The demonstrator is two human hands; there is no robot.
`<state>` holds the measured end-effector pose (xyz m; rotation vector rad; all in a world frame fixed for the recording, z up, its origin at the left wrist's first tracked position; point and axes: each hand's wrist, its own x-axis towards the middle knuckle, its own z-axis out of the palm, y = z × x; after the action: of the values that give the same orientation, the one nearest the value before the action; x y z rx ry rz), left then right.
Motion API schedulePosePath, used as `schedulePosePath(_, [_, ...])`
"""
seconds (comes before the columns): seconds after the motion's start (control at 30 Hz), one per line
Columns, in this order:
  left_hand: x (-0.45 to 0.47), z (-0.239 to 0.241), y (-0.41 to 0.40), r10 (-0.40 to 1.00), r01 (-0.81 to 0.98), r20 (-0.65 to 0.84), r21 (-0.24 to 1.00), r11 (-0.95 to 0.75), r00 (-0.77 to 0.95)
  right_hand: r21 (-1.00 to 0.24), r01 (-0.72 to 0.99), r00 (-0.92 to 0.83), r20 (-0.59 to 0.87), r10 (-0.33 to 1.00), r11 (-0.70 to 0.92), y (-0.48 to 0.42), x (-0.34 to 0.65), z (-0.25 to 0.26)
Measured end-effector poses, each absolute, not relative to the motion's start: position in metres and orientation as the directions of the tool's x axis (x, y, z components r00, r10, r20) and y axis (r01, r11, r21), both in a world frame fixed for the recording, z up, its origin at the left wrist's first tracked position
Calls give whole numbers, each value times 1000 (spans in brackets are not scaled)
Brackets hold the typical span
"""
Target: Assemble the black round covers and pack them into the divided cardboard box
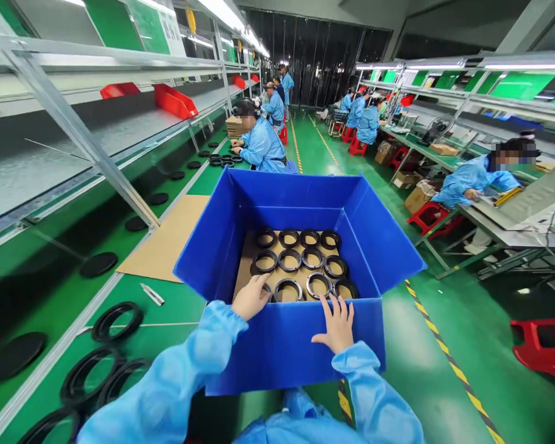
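1 ring (270, 290) at left grip (251, 297) inside box (277, 361); right grip (337, 324) on rim.

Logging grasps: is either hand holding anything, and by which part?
Nothing clearly. The right hand lies flat on the box's near wall, fingers at its rim. The left hand covers a ring inside; a grip cannot be told.
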<state>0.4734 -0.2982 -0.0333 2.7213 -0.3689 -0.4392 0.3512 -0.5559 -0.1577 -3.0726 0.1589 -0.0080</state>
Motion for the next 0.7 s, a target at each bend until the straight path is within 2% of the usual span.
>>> schedulePosePath(0.07, [508, -63, -326, -214, -103, -377, 295, -950, 901, -130, -72, 997, 29, -77, -989, -562, 349, -166])
schedulePosePath(0.2, [548, -119, -354, -93, -7, -492, 173, -985, 865, -245, -43, 998, 33, -53, -968, -567, 343, -174])
schedulePosePath(0.37, [577, -163, -374, -73, 7, -538, 144, -989, 840, -339, -22, 1000, -3, -22, -941, -567, 341, -157])
schedulePosePath(0.53, [599, -185, -389, -18, 56, -589, 108, -993, 808, -507, 69, 983, -112, 146, -859, -610, 400, -109])
schedulePosePath(0.6, [602, -186, -390, 1, 78, -611, 99, -992, 792, -504, -1, 974, -197, 114, -864, -634, 445, -103])
schedulePosePath(0.7, [602, -179, -387, 6, 103, -611, 123, -987, 792, -347, -200, 894, -447, -26, -917, -655, 511, -118])
